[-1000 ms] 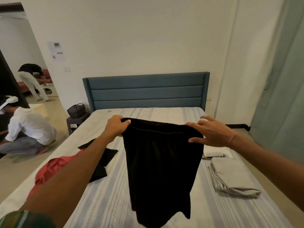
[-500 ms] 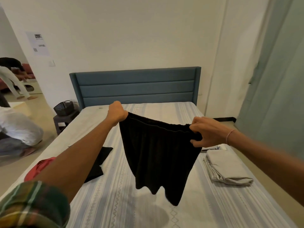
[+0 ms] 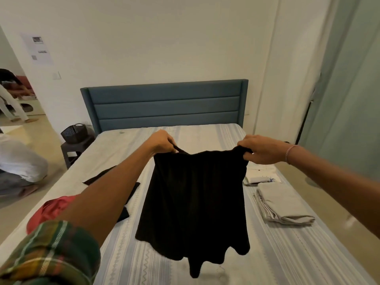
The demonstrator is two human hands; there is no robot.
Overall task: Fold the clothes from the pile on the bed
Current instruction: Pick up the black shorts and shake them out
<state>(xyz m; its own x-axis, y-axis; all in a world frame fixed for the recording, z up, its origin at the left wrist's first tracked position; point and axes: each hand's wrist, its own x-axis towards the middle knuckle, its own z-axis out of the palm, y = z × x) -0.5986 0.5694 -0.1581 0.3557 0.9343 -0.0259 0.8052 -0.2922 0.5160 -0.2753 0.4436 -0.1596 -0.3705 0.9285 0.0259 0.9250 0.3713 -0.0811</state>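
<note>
The left hand (image 3: 162, 141) and right hand (image 3: 260, 149) each pinch a top corner of the black garment (image 3: 195, 200), which hangs spread between and below them above the striped bed (image 3: 287, 254), folded grey cloth (image 3: 283, 204) lying to its right.

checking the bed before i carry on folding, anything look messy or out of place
Two unfolded pieces lie loose on the bed's left side: a crumpled red garment at the edge and a flat black cloth beside it. The folded grey cloth on the right looks neat. Both hands hold the black garment spread above the striped bed sheet.
</note>
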